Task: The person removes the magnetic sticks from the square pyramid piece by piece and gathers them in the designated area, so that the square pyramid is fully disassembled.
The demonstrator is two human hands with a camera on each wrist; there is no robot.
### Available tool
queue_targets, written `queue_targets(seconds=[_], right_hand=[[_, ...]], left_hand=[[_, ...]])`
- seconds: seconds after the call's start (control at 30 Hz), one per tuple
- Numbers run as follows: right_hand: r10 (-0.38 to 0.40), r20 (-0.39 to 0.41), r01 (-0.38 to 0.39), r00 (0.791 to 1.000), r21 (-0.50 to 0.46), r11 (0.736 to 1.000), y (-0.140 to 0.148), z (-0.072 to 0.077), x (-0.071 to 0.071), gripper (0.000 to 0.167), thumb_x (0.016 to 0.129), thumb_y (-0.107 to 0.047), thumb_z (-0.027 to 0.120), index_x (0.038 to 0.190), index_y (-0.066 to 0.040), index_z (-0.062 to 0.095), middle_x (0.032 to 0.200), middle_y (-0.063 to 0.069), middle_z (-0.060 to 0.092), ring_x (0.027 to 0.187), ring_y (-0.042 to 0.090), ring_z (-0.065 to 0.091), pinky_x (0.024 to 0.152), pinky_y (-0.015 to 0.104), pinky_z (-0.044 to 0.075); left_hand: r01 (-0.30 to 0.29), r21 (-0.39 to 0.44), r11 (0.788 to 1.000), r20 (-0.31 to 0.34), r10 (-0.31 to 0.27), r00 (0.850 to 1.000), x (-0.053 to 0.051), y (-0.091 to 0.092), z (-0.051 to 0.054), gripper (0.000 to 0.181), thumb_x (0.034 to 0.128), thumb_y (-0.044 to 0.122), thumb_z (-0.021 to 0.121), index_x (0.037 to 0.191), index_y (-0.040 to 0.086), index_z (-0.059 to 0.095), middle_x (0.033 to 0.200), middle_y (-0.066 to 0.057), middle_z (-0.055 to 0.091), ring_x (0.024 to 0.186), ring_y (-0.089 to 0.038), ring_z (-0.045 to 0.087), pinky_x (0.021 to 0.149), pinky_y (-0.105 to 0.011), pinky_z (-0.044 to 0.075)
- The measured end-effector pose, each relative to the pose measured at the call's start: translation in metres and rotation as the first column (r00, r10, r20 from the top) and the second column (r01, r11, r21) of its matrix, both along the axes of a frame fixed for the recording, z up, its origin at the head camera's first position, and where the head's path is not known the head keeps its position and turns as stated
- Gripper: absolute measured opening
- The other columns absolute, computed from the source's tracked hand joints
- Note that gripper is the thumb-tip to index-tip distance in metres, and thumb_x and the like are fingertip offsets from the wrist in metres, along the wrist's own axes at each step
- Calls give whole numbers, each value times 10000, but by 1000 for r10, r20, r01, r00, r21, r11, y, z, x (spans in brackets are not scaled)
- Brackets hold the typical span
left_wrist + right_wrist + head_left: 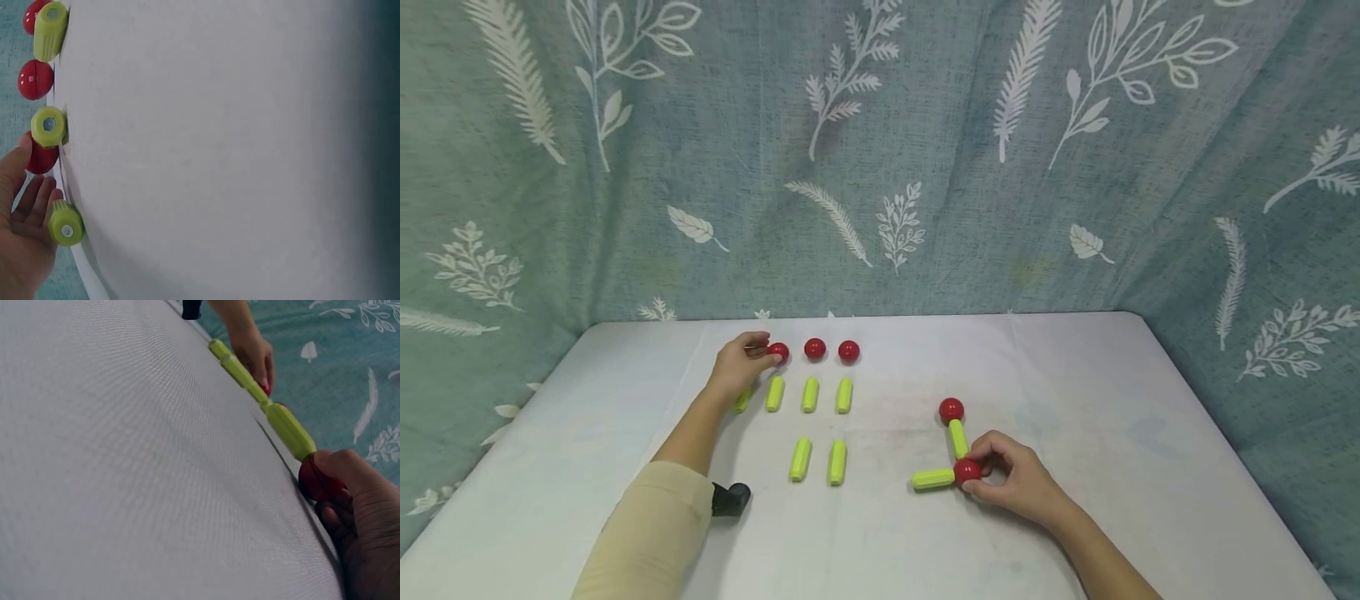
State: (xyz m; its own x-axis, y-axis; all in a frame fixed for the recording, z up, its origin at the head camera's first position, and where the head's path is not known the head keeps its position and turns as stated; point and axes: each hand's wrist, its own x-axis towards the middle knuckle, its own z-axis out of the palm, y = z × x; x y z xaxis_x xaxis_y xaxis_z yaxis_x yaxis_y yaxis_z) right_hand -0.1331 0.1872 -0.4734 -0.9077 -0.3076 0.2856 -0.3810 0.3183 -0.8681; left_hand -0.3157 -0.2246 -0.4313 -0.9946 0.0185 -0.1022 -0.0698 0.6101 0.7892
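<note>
Your right hand pinches the corner ball, with one green stick on its left and another behind it. Your left hand pinches a red ball, well behind and left of the corner ball. Balls look hard, light and maybe slippery, so hold their round middles. Behind the corner ball, the table ends near the red ball; there's more room to its right.

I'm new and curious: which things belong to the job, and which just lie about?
Apparently the job:
two red balls and two lime rods forming an L;
three more red balls;
six more lime rods.

Apparently outside it:
black object, purpose unclear;
leafy backdrop cloth.
</note>
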Motion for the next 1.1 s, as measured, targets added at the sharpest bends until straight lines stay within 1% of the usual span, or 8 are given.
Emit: queue_targets(seconds=[0.17,0.3,0.4,0.57,0.67,0.7,0.93,1.1], right_hand=[[-6,21,6,1000,3,1000,0,-2,0,302,709,-102,817,914,-150,601,917,-15,623,802,101,581,717,229,522],[-4,12,4,1000,5,1000,0,-2,0,308,708,-84,819,920,-140,602,927,-5,629,801,105,582,708,238,524],[-9,-2,9,1000,11,1000,-2,-1,1,309,707,-49,812,924,-115,602,933,18,632,796,120,583,698,249,525],[-15,14,15,1000,23,1000,-6,14,7,291,704,13,789,915,-50,599,917,67,632,788,150,585,700,264,529],[-17,24,16,1000,28,999,-9,24,11,282,703,22,783,908,-33,596,908,76,631,787,153,586,705,265,529],[-19,26,18,999,30,999,-9,24,11,282,703,23,783,908,-32,596,907,76,631,787,155,585,706,265,528],[-33,26,32,999,36,999,-3,4,3,311,705,-25,804,929,-98,601,927,17,630,792,124,577,708,248,523],[-24,32,23,999,18,1000,-1,1,0,309,711,-114,821,924,-149,599,925,-23,627,803,94,578,718,232,521]], left_hand=[[10,-41,999,8,-10,1000,0,-1,-1,546,901,214,653,1375,37,448,1345,-208,481,1234,-346,472,1025,-449,408],[18,-76,997,-20,-20,1000,-1,1,-2,508,908,214,643,1353,34,479,1318,-213,504,1203,-346,492,1007,-457,418],[27,-74,997,-33,-29,999,-3,6,-2,506,909,208,640,1352,26,478,1323,-213,499,1204,-344,493,1008,-453,418],[9,-45,999,-21,-10,1000,-4,12,-1,510,916,187,627,1368,22,457,1348,-208,478,1222,-340,481,1017,-445,413],[-1,-43,999,-19,0,1000,-5,13,-2,507,920,178,621,1372,23,452,1356,-207,471,1226,-341,478,1019,-443,411],[-1,-44,999,-21,0,1000,-5,13,-2,507,920,177,620,1373,22,450,1357,-209,469,1226,-342,477,1019,-443,411],[9,-52,999,-35,-11,999,-9,13,-3,513,913,173,630,1372,26,453,1358,-204,468,1232,-338,485,1016,-430,420],[1,-52,999,-24,-2,1000,-10,13,-3,542,897,174,652,1377,29,444,1363,-206,460,1251,-341,469,1028,-433,408]])
